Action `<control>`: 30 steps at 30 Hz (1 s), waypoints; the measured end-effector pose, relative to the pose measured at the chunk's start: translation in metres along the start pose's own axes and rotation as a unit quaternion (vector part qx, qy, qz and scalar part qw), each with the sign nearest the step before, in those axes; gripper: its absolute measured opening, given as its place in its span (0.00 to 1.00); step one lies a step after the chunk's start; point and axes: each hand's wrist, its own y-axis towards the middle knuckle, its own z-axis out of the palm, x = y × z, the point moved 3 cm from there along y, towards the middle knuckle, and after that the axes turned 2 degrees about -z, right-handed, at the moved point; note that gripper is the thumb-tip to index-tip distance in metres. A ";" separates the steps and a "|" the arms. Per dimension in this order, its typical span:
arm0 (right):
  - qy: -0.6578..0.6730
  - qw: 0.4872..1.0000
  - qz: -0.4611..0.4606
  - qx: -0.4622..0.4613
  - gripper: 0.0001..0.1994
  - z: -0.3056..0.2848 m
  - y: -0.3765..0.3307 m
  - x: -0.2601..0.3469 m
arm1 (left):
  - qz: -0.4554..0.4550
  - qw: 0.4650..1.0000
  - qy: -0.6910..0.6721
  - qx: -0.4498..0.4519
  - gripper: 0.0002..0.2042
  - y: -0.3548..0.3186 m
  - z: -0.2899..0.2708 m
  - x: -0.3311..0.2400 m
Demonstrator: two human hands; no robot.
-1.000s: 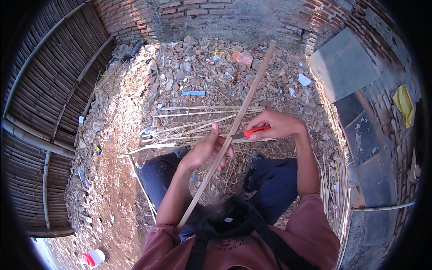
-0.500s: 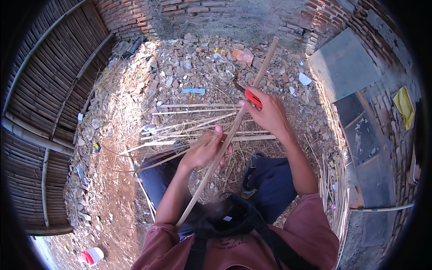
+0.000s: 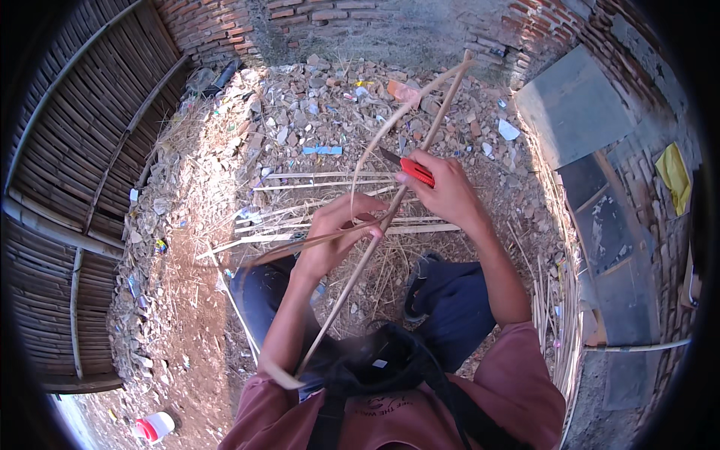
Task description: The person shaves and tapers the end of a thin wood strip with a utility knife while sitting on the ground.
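My right hand is closed around a red utility knife, its dark blade pointing up and left. Under that hand runs a long bamboo strip, slanting from my lap toward the brick wall. My left hand has its fingers bent around thin bamboo slivers, and its thumb lies against the long strip. One pale sliver bows out in an arc from the strip's far end down to my left fingers. Brownish slivers trail leftward from that hand.
Several split bamboo strips lie on the ground beyond my knees. Rubble spreads to the brick wall. A bamboo slat panel stands left, grey boards lean at right. A red and white container sits lower left.
A thin sliver now arcs away from the long strip's far end. My left hand has turned palm-down and shifted slightly up. The knife has moved a little left and down.
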 end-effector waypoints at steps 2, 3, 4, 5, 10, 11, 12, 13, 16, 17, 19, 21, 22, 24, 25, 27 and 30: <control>-0.001 1.000 0.003 -0.002 0.17 0.000 -0.002 0.002 | 0.071 0.997 0.029 -0.010 0.11 0.002 -0.001 0.002; -0.002 1.000 0.005 -0.005 0.17 -0.001 -0.002 0.003 | 0.072 0.997 0.030 -0.009 0.11 0.002 0.001 0.003; -0.002 1.000 0.005 -0.006 0.17 -0.001 -0.002 0.002 | 0.020 0.999 -0.037 -0.022 0.09 0.003 0.003 0.007; -0.007 1.000 0.009 -0.006 0.17 0.000 -0.002 -0.001 | -0.032 0.994 -0.103 -0.035 0.08 0.003 0.006 0.011; -0.020 0.999 0.019 0.020 0.16 0.001 -0.001 0.008 | -0.032 0.981 -0.163 -0.098 0.10 0.001 0.015 0.026; -0.018 0.999 0.024 0.032 0.16 0.003 -0.001 0.008 | -0.043 0.979 -0.158 -0.120 0.12 0.001 0.016 0.028; -0.017 0.998 0.031 0.044 0.17 0.004 -0.002 0.009 | -0.043 0.979 -0.159 -0.119 0.12 0.001 0.018 0.028; -0.018 0.998 0.031 0.043 0.17 0.005 -0.002 0.009 | -0.052 0.979 -0.146 -0.134 0.12 0.000 0.018 0.028; -0.002 0.999 0.026 0.032 0.17 0.011 -0.002 0.005 | -0.020 0.977 -0.125 -0.171 0.13 0.003 0.026 0.023; 0.005 1.000 0.010 0.010 0.17 0.013 -0.002 0.002 | 0.021 0.974 -0.117 -0.194 0.12 0.004 0.028 0.020; 0.013 1.000 -0.007 -0.011 0.16 0.012 -0.001 0.004 | 0.009 0.971 -0.124 -0.206 0.13 0.003 0.031 0.020; 0.000 1.000 0.005 0.009 0.16 0.009 -0.002 0.008 | -0.003 0.967 -0.130 -0.217 0.13 0.001 0.032 0.018; 0.000 1.000 0.005 0.009 0.16 0.009 -0.002 0.009 | -0.014 0.966 -0.127 -0.225 0.14 0.000 0.032 0.017; 0.011 1.000 0.011 0.009 0.16 0.010 -0.002 0.011 | -0.025 0.964 -0.124 -0.232 0.14 0.000 0.033 0.017; 0.011 1.000 0.011 0.009 0.16 0.009 -0.002 0.013 | -0.030 0.964 -0.127 -0.233 0.15 0.000 0.033 0.017; 0.010 0.999 0.029 0.027 0.16 0.007 -0.001 0.014 | -0.036 0.963 -0.130 -0.234 0.16 0.000 0.034 0.019; 0.027 0.999 0.021 0.019 0.16 0.009 -0.001 0.014 | -0.058 0.953 -0.171 -0.243 0.17 -0.001 0.035 0.028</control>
